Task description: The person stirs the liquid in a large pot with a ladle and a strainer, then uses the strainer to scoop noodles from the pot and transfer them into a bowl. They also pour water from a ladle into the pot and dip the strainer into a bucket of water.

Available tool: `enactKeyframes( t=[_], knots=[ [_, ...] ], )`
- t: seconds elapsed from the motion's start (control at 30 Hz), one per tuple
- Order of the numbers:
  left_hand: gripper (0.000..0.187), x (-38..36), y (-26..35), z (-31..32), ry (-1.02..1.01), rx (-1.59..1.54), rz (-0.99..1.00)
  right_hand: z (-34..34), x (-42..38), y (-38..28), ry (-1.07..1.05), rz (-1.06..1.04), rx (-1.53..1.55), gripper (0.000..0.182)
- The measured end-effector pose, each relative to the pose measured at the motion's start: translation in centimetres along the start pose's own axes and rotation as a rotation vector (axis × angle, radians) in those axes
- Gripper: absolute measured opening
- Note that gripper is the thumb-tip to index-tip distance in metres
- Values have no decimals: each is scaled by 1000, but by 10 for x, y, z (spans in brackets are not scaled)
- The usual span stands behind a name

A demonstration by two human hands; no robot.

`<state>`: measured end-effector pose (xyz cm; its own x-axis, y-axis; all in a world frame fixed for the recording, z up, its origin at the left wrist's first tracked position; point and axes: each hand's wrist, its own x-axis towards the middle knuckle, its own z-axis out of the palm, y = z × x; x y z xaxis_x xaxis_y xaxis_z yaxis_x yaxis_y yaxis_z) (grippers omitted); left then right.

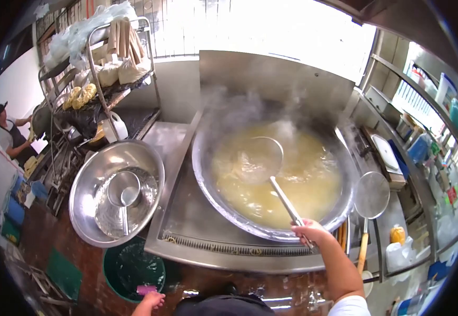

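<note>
My right hand (pixel 311 231) is closed round the handle of a long-handled skimmer (pixel 286 203). The skimmer's round head lies in the cloudy yellowish liquid (pixel 308 174) of a wide steaming cooking pot (pixel 208 196). Down at the lower left, my left hand (pixel 154 300) has its fingers curled in, close to the rim of a green tub of water (pixel 114 284). A small pink thing (pixel 146 289) shows right at those fingers, overlapping the tub. Whether the hand grips it, I cannot tell.
Left of the stove (pixel 187 216) stands a large steel basin (pixel 84 210) with a ladle (pixel 125 210) inside. A second wooden-handled strainer (pixel 372 195) rests at the pot's right. A loaded rack (pixel 100 79) stands behind, and a person (pixel 16 134) works at far left. The floor (pixel 89 263) looks wet.
</note>
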<state>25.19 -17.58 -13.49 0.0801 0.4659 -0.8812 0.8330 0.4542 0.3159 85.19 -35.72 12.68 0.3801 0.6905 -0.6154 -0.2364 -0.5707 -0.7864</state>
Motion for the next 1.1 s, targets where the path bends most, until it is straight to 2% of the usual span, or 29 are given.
enactKeyframes(
  t=[0.07,0.1,0.17,0.23,0.33,0.43,0.57,0.63,0.67,0.7,0.8,0.97,1.1],
  knots=[
    [27,-16,15,2,-5,-7,-38,-9,6,14,210,-23,-439,34],
    [27,-21,16,4,-9,-5,-75,-4,6,13,204,-25,-448,34],
    [27,-18,6,7,-20,-7,-87,9,4,9,241,56,-663,33],
    [27,-15,-11,10,-27,-4,-94,15,27,28,207,1,-646,29],
    [26,-22,-34,16,-7,-94,-124,42,30,19,-4,30,-143,24],
    [26,-32,-47,18,2,-98,-167,58,19,10,-117,35,92,33],
    [26,-31,-42,12,-3,-83,-197,60,20,10,-255,63,326,34],
    [25,-22,-35,10,2,-85,-118,60,8,6,-320,61,456,34],
    [14,-24,-23,9,-6,-100,-100,59,4,3,-334,57,469,35],
    [14,-17,-15,6,-8,-93,-99,55,1,2,-328,56,473,35],
    [31,15,4,-2,-77,38,-81,42,-8,3,-275,29,473,37],
    [25,20,28,3,-14,-58,3,22,-21,8,-126,-17,335,41],
    [25,20,29,11,-21,-33,18,13,-40,-2,-31,-144,267,40]
  ],
)
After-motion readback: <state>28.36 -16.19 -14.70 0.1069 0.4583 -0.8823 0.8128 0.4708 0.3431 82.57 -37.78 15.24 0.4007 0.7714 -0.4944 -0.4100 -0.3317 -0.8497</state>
